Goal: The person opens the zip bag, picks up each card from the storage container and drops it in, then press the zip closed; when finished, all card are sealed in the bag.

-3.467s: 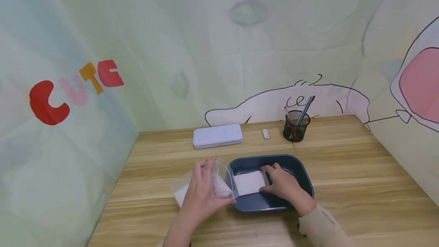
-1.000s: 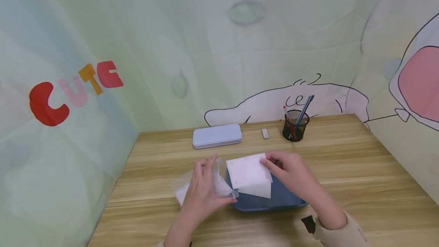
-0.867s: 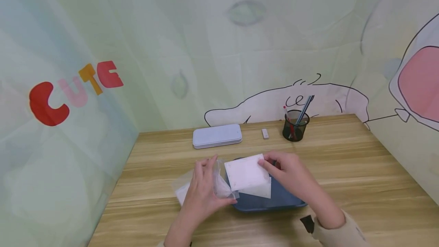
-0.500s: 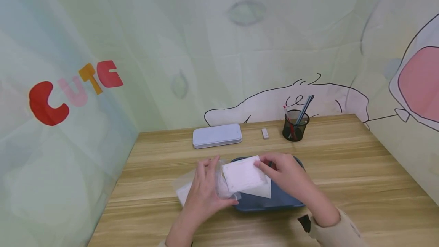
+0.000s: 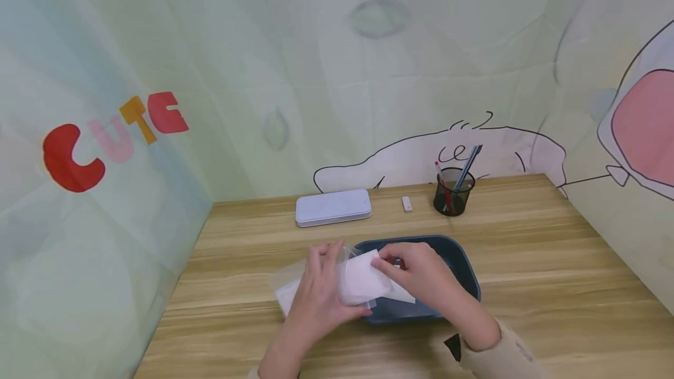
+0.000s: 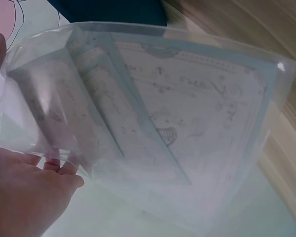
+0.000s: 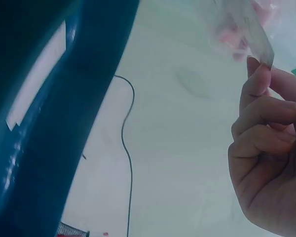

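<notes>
Head view: right grip (image 5: 421,271) pinches a white card (image 5: 364,278); left grip (image 5: 319,294), thumb spread, holds a clear bag (image 5: 287,276).

Right of tray (image 5: 468,268): we can pass over table (image 5: 547,274).
Left: bag (image 6: 153,128) blocks us.
Behind: cup (image 5: 454,193) obstructs.

bag (image 6: 286,69): clear glossy plastic | sheet (image 5: 363,279): matt paper | tray (image 7: 96,74): glossy plastic | table (image 5: 553,262): wood-grained

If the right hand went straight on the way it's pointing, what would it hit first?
Pinching a white card, the right hand would likely first meet the clear bag in the left hand; depth is hard to judge.
</notes>
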`<control>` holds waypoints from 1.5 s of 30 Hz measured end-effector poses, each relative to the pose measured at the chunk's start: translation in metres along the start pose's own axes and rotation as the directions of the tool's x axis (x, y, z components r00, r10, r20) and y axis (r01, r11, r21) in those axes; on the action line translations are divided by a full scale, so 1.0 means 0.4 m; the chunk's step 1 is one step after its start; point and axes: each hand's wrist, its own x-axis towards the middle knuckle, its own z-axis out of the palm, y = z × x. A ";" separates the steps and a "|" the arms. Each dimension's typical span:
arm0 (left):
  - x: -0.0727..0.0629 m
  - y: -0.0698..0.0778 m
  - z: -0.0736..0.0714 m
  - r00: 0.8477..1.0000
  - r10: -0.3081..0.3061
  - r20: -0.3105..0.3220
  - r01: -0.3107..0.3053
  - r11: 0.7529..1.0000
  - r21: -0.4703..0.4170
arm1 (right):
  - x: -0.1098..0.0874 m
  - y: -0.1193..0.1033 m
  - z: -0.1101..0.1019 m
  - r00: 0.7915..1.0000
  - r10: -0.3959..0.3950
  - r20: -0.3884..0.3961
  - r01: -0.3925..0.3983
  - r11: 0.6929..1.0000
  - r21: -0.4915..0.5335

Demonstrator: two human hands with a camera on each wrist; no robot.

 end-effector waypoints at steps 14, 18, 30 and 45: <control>-0.003 0.009 0.012 0.999 0.036 0.002 -0.036 0.999 0.006 | 0.004 -0.021 0.086 0.999 -0.029 -0.037 0.025 0.996 -0.086; -0.003 0.009 0.013 0.999 0.039 -0.001 -0.039 0.999 -0.004 | 0.004 -0.025 0.095 0.999 -0.031 -0.037 0.027 0.994 -0.108; -0.005 0.002 0.008 1.000 -0.003 0.011 0.003 1.000 0.006 | -0.002 0.007 0.048 0.990 0.020 -0.141 -0.025 0.999 -0.036; -0.015 -0.023 -0.015 0.996 -0.092 0.022 0.091 0.996 0.017 | -0.022 0.213 0.066 0.919 0.379 0.106 -0.335 0.896 -0.292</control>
